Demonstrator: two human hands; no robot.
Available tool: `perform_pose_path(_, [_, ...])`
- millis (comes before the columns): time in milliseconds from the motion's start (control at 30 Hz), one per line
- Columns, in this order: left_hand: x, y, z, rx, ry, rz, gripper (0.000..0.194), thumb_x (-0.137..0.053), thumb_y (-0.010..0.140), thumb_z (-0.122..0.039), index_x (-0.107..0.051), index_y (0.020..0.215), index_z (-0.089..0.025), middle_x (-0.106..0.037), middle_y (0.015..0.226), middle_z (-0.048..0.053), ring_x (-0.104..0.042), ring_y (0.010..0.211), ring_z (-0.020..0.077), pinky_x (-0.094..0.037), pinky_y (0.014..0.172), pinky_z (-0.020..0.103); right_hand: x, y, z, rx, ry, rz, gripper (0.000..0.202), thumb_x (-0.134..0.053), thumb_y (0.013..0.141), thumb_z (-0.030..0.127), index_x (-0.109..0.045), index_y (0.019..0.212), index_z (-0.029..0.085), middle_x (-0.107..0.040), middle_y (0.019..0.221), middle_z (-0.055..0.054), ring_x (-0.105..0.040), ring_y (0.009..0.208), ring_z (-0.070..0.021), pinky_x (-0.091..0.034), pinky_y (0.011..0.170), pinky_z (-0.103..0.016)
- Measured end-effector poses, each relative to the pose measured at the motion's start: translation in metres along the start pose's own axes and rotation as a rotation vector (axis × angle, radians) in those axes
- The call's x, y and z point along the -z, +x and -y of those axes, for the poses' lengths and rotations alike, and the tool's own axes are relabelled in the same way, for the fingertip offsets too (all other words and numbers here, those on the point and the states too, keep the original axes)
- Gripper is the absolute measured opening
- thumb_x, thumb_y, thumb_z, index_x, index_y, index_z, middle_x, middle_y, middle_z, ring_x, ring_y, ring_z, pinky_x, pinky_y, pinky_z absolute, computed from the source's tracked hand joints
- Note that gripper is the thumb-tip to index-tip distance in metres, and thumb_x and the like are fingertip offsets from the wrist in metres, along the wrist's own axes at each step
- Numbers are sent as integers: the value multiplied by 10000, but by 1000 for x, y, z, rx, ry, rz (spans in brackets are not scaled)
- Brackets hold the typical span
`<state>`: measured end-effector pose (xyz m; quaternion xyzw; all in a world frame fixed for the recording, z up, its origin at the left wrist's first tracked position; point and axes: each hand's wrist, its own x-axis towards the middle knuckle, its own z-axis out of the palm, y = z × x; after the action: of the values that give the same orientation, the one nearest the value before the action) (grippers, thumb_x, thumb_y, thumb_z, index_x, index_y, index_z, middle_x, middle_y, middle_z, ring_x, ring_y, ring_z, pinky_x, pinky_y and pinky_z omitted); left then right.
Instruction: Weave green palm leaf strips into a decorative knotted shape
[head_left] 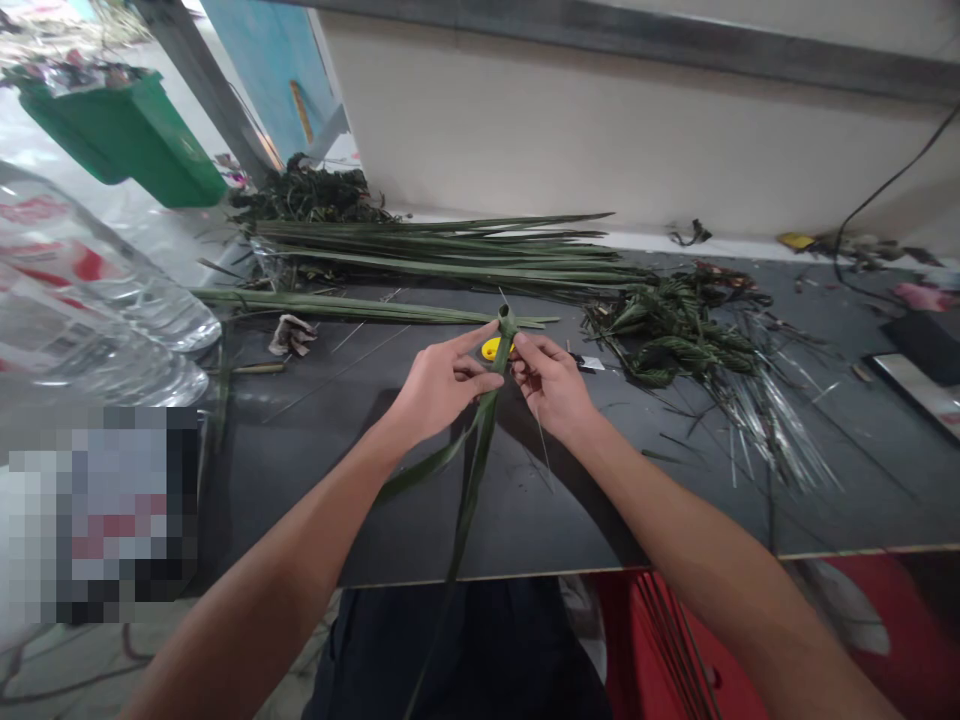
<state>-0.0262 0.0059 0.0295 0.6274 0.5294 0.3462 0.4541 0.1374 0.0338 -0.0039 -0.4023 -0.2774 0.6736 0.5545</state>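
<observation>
Over the dark grey tabletop (300,440), near its middle, you hold a long, folded green leaf strip (487,415), its looped top pointing away from you and its tails trailing towards your lap. Your left hand (455,385) pinches it between thumb and fingers, index fingertip at the loop; your right hand (551,378) grips it just below. Beyond your hands lie long green leaf blades (450,255); to the right sits a dark-green leafy heap (682,330).

Forearms (315,525) angle inward, and here's the left grip (444,388), index finger (474,338) stretched forward! Right of it, the right grip (556,385), fingers (527,378) curled.
</observation>
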Motion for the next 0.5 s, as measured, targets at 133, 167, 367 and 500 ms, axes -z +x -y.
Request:
perform_pose_path(133, [8,0,2,15,-21,181,825,-753,792,-228,-443,1554,-173,-670,631,-32,-562,562,137,-483,601,271,2,1,2,5,-20,-5,328,-945,548,360,-687,673,199,-630,624,48,-510,544,-51,-412,502,-181])
perform_pose_path(167, [11,0,2,20,-41,225,837,-756,786,-222,-436,1558,-171,-655,611,-41,-561,551,135,-489,595,267,2,1,2,7,-23,-4,329,-945,548,364,-691,677,201,-630,623,50,-509,543,-50,-411,499,-179])
perform_pose_path(367, [13,0,2,1,-93,263,797,-753,826,-255,-439,1554,-175,-675,617,-35,-624,564,145,-523,595,258,2,1,2,24,-37,4,340,-935,575,386,-664,677,208,-633,631,54,-512,532,-51,-412,492,-182])
perform_pose_path(500, [0,1,4,-19,-180,6,590,-659,928,-342,-540,1479,-167,-755,742,28,-722,644,190,-574,638,293,1,0,-1,15,-57,3,372,-937,572,409,-643,682,209,-628,632,52,-509,520,-56,-410,481,-195])
